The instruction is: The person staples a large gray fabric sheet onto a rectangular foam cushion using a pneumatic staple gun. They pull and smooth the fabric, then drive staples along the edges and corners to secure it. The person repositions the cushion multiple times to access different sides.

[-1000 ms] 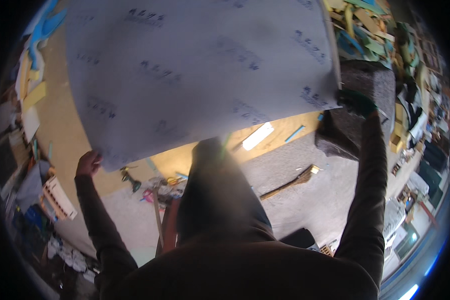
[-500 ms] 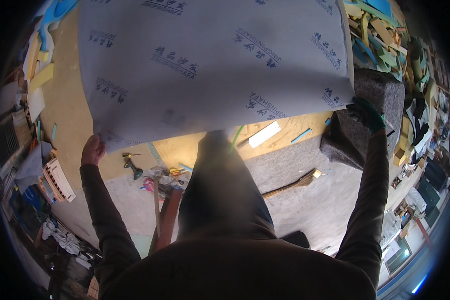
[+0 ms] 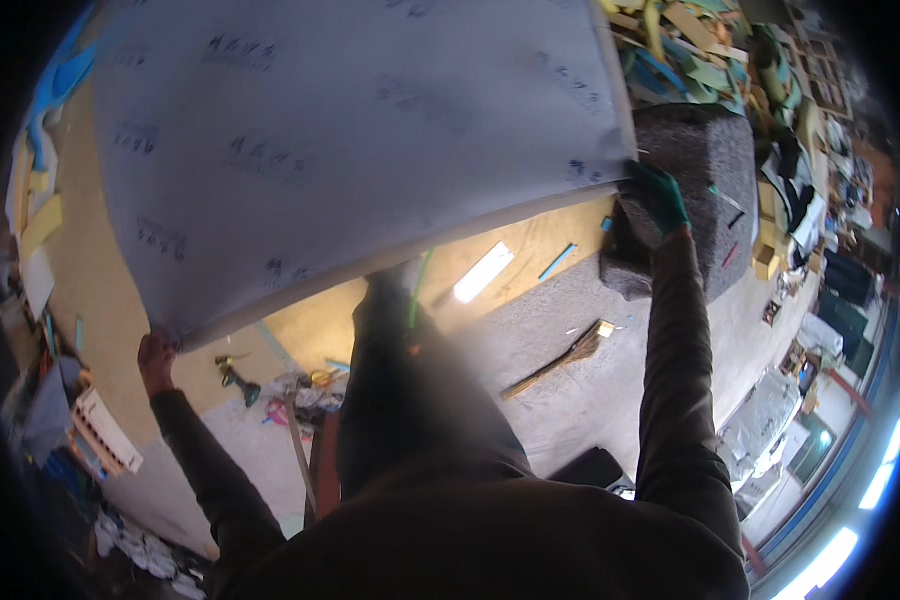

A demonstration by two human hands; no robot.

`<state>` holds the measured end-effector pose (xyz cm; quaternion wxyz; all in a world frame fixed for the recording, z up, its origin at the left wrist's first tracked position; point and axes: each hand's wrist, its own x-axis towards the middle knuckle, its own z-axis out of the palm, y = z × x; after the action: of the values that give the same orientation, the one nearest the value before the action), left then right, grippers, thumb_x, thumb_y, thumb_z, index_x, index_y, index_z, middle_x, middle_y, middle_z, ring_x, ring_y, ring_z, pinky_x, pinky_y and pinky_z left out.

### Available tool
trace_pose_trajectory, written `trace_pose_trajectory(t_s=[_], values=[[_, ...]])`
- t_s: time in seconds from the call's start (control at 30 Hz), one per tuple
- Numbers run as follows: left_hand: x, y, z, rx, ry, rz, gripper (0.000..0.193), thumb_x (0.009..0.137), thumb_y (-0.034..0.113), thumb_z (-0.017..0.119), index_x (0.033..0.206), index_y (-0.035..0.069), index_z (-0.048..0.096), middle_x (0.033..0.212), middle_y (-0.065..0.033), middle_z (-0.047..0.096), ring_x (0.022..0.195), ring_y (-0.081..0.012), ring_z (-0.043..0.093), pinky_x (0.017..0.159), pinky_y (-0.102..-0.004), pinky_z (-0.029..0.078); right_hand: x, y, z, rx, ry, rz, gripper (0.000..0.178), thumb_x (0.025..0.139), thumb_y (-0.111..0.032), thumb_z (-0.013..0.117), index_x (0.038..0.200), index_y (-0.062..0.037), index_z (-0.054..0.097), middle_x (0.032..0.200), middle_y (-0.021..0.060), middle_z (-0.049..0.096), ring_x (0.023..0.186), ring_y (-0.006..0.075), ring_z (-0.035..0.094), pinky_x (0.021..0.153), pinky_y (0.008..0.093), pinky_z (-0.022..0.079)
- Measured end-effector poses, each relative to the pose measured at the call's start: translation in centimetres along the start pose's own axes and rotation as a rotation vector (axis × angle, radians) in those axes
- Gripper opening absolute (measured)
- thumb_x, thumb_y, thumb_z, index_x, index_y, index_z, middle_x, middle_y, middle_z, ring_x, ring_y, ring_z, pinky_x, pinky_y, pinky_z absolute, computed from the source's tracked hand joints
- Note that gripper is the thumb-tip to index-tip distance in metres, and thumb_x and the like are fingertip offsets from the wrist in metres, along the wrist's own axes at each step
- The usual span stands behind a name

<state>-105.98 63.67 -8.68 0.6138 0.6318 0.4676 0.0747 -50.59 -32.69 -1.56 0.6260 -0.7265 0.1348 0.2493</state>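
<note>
A large greyish-white fabric sheet (image 3: 350, 200) with printed dark lettering stretches across the upper part of the view. My bare left hand (image 3: 158, 362) pinches its near left corner. At the near right corner my right hand (image 3: 658, 197), in a green glove, is closed on the sheet's edge. Between the hands the near edge runs aslant, lower at the left, with a pale folded band along it. Beside my right hand stands a grey, fabric-covered block (image 3: 708, 150). What lies under the sheet is hidden.
A tan board (image 3: 370, 305) lies below the sheet, bearing a white strip (image 3: 484, 272) and a blue strip (image 3: 558, 262). A cordless drill (image 3: 238, 382) and a broom (image 3: 562, 360) lie nearer me. Foam offcuts (image 3: 695, 45) are heaped at the far right.
My head view has turned, so the surroundings shift left. The sheet's near edge now slants more, with its left corner and my left hand lower. Both hands keep their hold.
</note>
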Motion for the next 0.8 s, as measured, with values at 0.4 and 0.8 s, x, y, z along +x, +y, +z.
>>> trace_pose_trajectory(t_s=[0.4,0.8], values=[[-3.9,16.3,28.7,0.914,-0.053,0.698,0.036,0.111,0.036,0.070,0.131,0.006,0.074,0.122,-0.0135,0.076,0.114,-0.0320,0.074,0.103,-0.0411,0.057,1.4,-1.8,1.4,-0.318,0.088,0.158,0.031,0.107,-0.028,0.073,0.118,0.0006,0.077,0.095,0.0124,0.081,0.062,0.0152,0.069,0.058,0.0281,0.054],[-22.4,16.8,82.7,0.639,-0.768,1.388,0.025,0.098,0.006,0.068,0.122,0.005,0.075,0.125,-0.0106,0.067,0.123,-0.0349,0.060,0.102,-0.0514,0.052,0.4,2.4,1.3,0.145,0.058,-0.024,0.033,0.111,-0.024,0.069,0.132,0.0005,0.075,0.110,0.0124,0.081,0.093,0.0221,0.080,0.084,0.0354,0.067]])
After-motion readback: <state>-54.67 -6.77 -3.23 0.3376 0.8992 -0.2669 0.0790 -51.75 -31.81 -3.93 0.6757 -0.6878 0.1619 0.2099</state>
